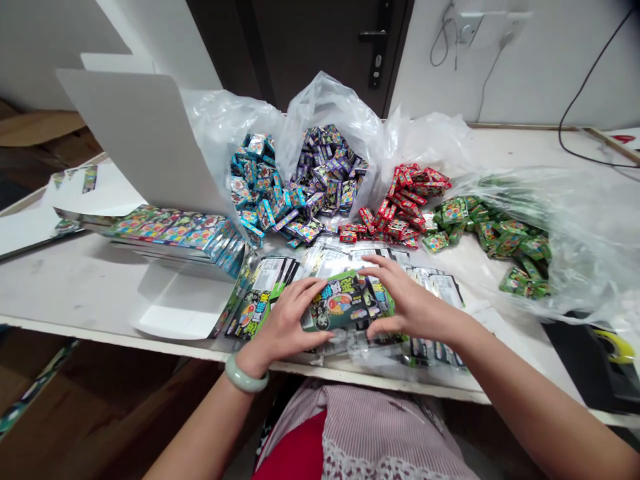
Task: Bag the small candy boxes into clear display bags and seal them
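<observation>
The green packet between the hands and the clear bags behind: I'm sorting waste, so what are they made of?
Green packet: perhaps plastic film or coated card; the smooth, printed face leaves it open. Clear bags: likely thin, glossy plastic, given translucent walls with bright creases.

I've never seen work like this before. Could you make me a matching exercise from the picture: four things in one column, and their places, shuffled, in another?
Things
1. Red packets
2. Bangle
3. Printed pouch
4. Upright white flap

Places
A. Around the left wrist
B. Left of the blue packets, rising from the table
C. Between the purple packets and the green packets
D. Between the left hand and the right hand

Pairs: 1-C, 2-A, 3-D, 4-B
</observation>
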A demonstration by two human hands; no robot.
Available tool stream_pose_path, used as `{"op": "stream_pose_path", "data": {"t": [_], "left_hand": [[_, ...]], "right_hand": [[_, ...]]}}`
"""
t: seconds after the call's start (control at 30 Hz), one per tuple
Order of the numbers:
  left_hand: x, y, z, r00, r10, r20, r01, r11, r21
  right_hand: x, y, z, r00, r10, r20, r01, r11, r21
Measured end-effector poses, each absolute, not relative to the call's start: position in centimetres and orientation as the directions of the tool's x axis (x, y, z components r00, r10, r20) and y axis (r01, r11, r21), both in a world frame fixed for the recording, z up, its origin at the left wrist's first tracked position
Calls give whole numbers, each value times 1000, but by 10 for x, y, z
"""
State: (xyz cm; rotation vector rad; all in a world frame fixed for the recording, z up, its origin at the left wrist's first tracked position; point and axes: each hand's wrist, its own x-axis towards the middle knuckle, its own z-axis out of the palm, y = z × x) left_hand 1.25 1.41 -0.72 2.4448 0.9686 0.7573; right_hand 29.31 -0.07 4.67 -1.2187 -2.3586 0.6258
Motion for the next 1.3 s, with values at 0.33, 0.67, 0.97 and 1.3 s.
{"op": "stream_pose_path", "data": {"t": [0.33,0.67,0.97,1.3], "left_hand": [[-8,15,1,553,767,326,554,-631,543],[-65,-4,6,404,869,286,624,-491,608],[-84,-1,-3,379,884,274,624,-463,629],[-64,-4,1,429,859,281,620,-506,600]], "right_hand": [[272,15,15,-299,939,170,451,296,-842],[120,219,28,-506,809,299,763,581,-282],[121,256,35,-404,894,196,889,434,-148],[99,251,45,-467,865,182,862,491,-127]]}}
